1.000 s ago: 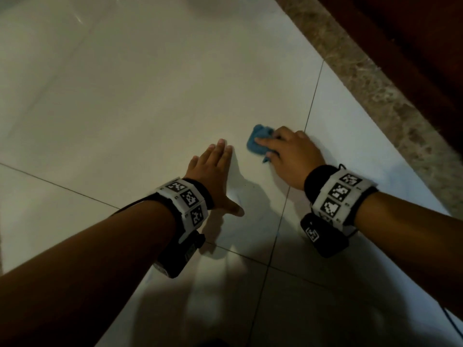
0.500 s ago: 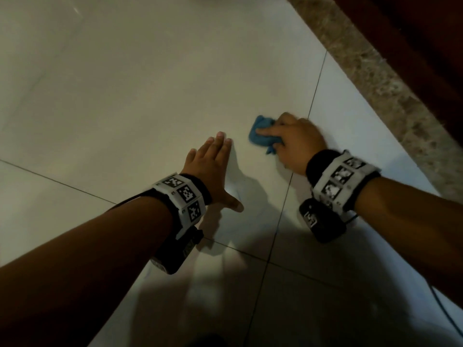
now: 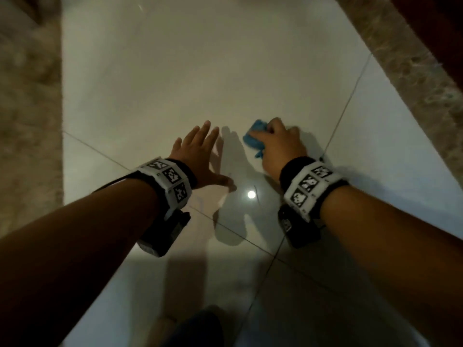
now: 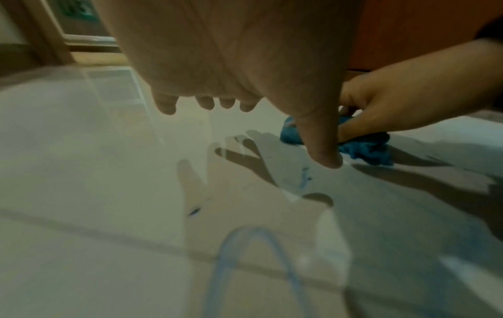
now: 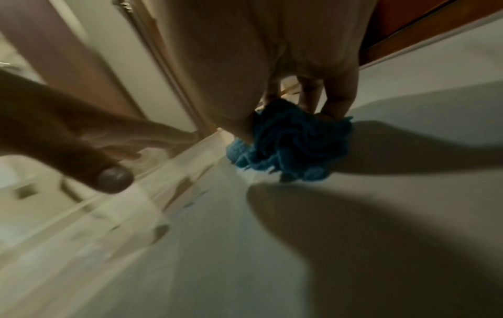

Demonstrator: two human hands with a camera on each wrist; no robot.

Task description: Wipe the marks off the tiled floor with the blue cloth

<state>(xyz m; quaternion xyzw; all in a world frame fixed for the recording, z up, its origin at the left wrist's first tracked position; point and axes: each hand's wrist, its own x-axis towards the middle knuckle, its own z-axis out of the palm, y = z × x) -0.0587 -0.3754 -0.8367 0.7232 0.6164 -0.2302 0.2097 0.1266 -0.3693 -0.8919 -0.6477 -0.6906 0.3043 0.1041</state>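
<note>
My right hand (image 3: 280, 144) grips a bunched blue cloth (image 3: 254, 137) and holds it against the pale tiled floor (image 3: 175, 78), just left of a grout line. The right wrist view shows the crumpled cloth (image 5: 291, 144) under my curled fingers (image 5: 340, 96). To its left my left hand (image 3: 200, 151) hovers low over the tile with straight, spread fingers, holding nothing. In the left wrist view a faint blue smear (image 4: 304, 176) and a small dark mark (image 4: 194, 212) show on the floor (image 4: 81, 172) beneath the left hand (image 4: 245, 64), close to the cloth (image 4: 364, 148).
A speckled stone border (image 3: 411, 71) runs along the right, with dark wood (image 3: 441, 21) beyond it. A brownish rug or mat (image 3: 27, 108) lies at the left edge. Grout lines cross under my wrists. A door frame (image 5: 62, 56) stands ahead on the left.
The head view has swung, bringing the rug at the left into sight. My left hand has lifted off the tile. The right hand still holds the cloth on the same tile, near the grout line.
</note>
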